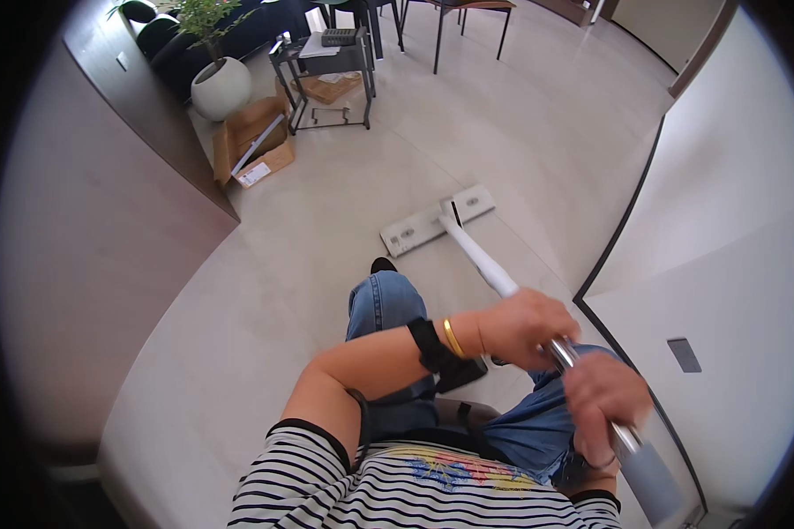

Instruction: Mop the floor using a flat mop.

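A flat mop slants from the lower right up to its white rectangular head (420,225), which lies on the pale floor ahead of my foot. My left hand (529,327) is wrapped around the mop's pole (480,254), below a gold bangle and a black wrist strap. Further up the pole, close to the grey grip (652,479), my right hand (605,390) is closed around the metal section. Both hands look slightly blurred. Bare metal shows in the short gap between them.
An open cardboard box (255,142) sits on the floor at the upper left, beside a white planter (221,89) and a dark metal cart (331,63). A chair (473,6) stands farther back. White wall (708,218) with dark skirting runs along the right; a wall corner (231,215) juts in at left.
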`<action>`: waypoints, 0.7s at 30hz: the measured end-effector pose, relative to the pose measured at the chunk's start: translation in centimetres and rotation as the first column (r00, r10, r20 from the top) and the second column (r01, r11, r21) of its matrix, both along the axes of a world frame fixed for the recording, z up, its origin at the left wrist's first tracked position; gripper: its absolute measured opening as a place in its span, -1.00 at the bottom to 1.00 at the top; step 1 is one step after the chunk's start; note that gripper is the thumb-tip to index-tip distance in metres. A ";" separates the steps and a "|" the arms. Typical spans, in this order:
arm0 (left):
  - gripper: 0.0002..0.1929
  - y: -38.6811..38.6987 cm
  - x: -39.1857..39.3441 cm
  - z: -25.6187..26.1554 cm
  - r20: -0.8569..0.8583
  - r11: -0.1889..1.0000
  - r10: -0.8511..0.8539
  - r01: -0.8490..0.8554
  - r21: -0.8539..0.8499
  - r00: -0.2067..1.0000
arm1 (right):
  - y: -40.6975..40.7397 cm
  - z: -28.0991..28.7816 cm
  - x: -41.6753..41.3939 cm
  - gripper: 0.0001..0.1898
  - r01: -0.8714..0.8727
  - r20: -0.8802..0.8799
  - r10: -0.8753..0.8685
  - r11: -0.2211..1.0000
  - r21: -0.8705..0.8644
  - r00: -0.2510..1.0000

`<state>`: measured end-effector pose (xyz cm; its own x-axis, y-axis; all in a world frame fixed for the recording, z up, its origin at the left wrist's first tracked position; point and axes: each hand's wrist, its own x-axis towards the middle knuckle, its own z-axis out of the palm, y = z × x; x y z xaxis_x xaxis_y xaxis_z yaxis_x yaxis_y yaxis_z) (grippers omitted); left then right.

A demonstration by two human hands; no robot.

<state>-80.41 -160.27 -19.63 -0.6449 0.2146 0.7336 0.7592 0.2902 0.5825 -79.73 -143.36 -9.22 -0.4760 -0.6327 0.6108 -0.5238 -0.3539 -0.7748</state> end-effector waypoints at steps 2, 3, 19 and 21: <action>-0.70 0.9 0.4 -0.4 0.001 0.999 -0.007 0.007 -0.039 1.000 | 0.8 -1.2 0.1 -0.76 -0.050 -0.005 0.049 0.994 -0.098 0.999; -0.72 1.6 0.3 -0.4 -0.007 0.997 -0.025 0.024 -0.070 1.000 | 1.3 -1.7 0.1 -0.74 -0.090 -0.023 0.087 0.978 -0.186 0.996; -0.77 -1.4 -0.2 -3.1 0.167 0.986 0.071 -0.044 -0.160 0.983 | -1.0 -5.3 1.2 -0.81 0.102 -0.133 -0.105 0.994 -0.026 0.986; -0.73 -0.1 1.3 -0.8 0.293 0.959 -0.239 0.273 -0.079 0.926 | -0.1 -2.1 2.9 -0.76 0.076 -0.246 -0.065 0.996 0.036 0.967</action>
<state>-79.14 -160.40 -20.43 -0.7310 0.4721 0.4927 0.6290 0.1861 0.7548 -76.79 -143.46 -11.28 -0.3599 -0.6322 0.6862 -0.7219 -0.2772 -0.6341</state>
